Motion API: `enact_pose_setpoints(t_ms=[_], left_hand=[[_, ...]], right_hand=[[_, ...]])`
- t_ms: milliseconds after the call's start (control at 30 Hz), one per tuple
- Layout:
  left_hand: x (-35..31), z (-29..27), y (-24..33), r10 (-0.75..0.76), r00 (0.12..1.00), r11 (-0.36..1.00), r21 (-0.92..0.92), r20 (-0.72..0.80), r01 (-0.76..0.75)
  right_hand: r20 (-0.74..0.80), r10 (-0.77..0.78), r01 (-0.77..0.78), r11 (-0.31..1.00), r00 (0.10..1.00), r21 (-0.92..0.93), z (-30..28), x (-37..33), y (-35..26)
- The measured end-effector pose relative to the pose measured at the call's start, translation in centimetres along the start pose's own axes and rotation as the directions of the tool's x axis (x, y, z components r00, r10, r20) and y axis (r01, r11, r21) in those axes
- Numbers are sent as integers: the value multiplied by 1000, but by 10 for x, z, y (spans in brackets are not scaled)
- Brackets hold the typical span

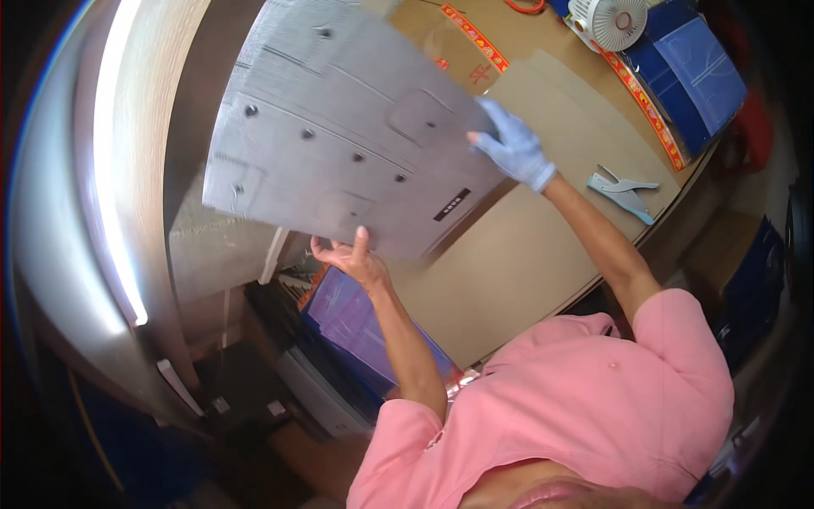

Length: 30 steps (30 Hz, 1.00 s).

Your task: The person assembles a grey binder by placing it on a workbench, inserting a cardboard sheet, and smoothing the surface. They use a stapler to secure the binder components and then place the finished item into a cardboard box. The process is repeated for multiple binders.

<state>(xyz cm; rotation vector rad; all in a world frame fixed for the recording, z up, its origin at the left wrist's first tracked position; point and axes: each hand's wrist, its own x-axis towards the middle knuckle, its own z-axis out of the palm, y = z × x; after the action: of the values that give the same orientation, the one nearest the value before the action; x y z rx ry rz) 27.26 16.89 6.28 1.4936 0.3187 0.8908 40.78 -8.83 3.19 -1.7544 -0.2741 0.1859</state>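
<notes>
A large grey sheet [331, 127], printed or moulded with lines and dark round spots, is held up at a tilt over the table. It carries a small black label near its lower right edge. My bare left hand [360, 261] grips its lower edge, with the thumb on the face and the fingers behind. At the right edge is my right hand [513, 148] in a light blue glove with a bare thumb tip. The thumb lies against the sheet's edge, and whatever the fingers do behind it is partly hidden.
On the brown tabletop [475, 297] lies a light blue plier-shaped tool [625, 193], right of my forearm. A white fan [617, 23] and blue plastic-wrapped packs [699, 72] stand far right. Purple wrapped packs [343, 318] sit by my left forearm. A lit strip [110, 170] runs along the left.
</notes>
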Motion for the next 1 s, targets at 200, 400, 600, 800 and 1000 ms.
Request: enact_pose_setpoints(t_ms=[200,400,600,800,1000], left_hand=[[-81,-36,-8,-268,961,950,185,73,251],[-100,-33,-4,-256,966,958,137,24,251],[-95,-20,-8,-194,975,975,131,103,180],[-107,-43,-37,-205,975,968,164,87,189],[-64,-44,-29,-266,956,914,347,125,209]], right_hand=[[-54,-150,135,965,987,-223,-3,-92,49],[190,-2,0,1000,982,14,10,-83,161],[148,-56,53,998,987,20,6,-69,186],[26,-87,88,995,996,-42,2,-101,94],[29,-157,154,890,987,-430,-15,-75,35]])
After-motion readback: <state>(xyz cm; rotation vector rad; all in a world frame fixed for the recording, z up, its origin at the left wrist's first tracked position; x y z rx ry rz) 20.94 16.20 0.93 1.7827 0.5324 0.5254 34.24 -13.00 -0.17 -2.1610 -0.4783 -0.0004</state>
